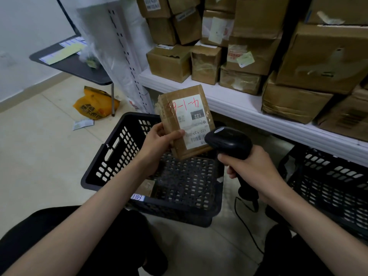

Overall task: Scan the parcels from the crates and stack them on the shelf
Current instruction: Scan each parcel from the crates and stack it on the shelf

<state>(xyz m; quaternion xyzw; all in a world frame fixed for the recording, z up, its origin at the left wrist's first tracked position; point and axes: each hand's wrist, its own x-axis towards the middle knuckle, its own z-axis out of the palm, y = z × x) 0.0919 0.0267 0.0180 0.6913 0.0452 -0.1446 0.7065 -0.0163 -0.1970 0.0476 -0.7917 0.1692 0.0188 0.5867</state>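
Observation:
My left hand (159,143) grips a small brown cardboard parcel (184,108) by its lower left edge, label side up, above a black plastic crate (111,156). The white label carries red handwriting and a barcode. My right hand (251,168) grips the handle of a black barcode scanner (229,142), whose head sits right at the parcel's lower right corner, over the barcode. A flat brown parcel (146,187) lies in the crate under my left forearm. The white shelf (229,98) behind holds several stacked cardboard boxes.
A second black crate (328,182) stands at the right under the shelf. The scanner's cable (245,226) trails over the floor between my knees. An orange bag (95,106) and a paper scrap lie on the floor by a dark table (75,66) at the left.

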